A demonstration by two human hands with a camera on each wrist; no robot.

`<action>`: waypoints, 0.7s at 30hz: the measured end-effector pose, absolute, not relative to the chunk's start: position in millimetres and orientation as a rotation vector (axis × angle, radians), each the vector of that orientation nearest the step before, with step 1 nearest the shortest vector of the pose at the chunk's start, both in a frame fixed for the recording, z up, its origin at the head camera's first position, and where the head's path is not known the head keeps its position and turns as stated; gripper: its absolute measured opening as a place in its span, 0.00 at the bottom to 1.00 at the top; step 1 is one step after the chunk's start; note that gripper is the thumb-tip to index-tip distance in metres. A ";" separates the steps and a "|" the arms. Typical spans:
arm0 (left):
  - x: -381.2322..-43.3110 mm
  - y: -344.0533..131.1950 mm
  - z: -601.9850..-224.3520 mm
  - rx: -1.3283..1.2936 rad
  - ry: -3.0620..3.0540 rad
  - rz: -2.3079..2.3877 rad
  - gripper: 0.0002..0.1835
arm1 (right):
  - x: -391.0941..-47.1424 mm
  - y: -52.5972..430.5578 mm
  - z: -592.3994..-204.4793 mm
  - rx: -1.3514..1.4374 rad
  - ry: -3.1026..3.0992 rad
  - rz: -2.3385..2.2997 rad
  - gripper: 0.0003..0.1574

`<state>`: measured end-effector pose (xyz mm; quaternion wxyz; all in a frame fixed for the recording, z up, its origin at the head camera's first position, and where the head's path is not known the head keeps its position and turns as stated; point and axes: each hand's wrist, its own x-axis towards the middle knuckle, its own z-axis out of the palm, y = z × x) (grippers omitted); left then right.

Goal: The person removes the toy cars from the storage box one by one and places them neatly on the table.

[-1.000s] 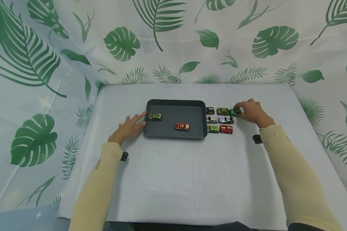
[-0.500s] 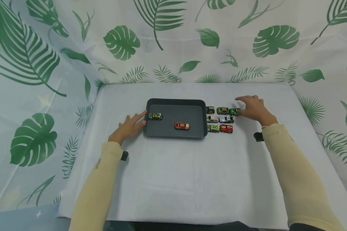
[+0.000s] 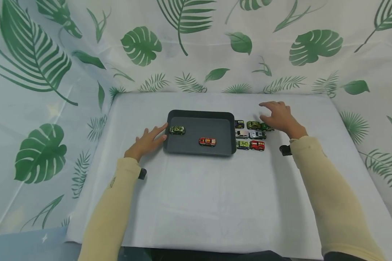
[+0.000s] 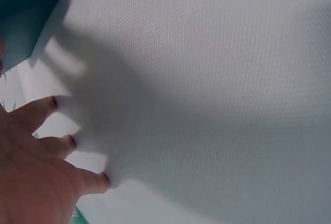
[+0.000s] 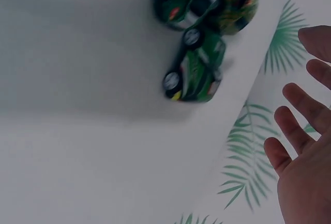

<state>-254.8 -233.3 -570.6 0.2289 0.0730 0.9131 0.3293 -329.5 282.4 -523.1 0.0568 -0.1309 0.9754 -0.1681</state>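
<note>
My left hand [image 3: 145,143] has its fingers spread at the left edge of the dark grey tray [image 3: 199,149], with fingertips right at the rim. In the left wrist view, the spread fingers [image 4: 39,113] point toward the white cloth. Over the toy cars right of the tray, my right hand [image 3: 280,117] hovers with fingers apart, holding nothing. Nearest to it is a small green toy car [image 3: 268,127], partly covered by the hand in the head view. The right wrist view shows that green car [image 5: 199,66] on the cloth, close to other cars.
Inside the tray lie a camouflage-green toy car [image 3: 177,130] and a red-orange one [image 3: 207,141]. Rows beside it hold black [image 3: 239,124], olive [image 3: 253,125], white [image 3: 242,134], silver [image 3: 258,135], lime [image 3: 243,145] and red [image 3: 257,145] cars. Leaf-printed fabric [image 3: 196,58] hangs behind.
My right hand has let go of the green toy car, opened, and risen away toward the back and slightly left. My left hand stays at the tray. The head view has shifted slightly.
</note>
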 end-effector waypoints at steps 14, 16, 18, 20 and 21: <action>-256.0 -233.3 -569.6 0.174 2.511 0.866 0.36 | -343.7 218.5 -506.5 -0.573 2.952 -0.586 0.33; -255.9 -233.8 -569.8 0.172 2.508 0.874 0.36 | -344.4 208.6 -506.0 -0.602 2.951 -0.601 0.34; -255.6 -233.8 -569.7 0.171 2.508 0.882 0.35 | -344.8 198.6 -505.6 -0.626 2.951 -0.615 0.33; -255.4 -233.6 -569.4 0.169 2.510 0.886 0.35 | -345.1 188.6 -504.6 -0.651 2.945 -0.638 0.33; -255.3 -233.4 -569.2 0.169 2.510 0.890 0.35 | -345.3 183.3 -504.2 -0.666 2.943 -0.648 0.33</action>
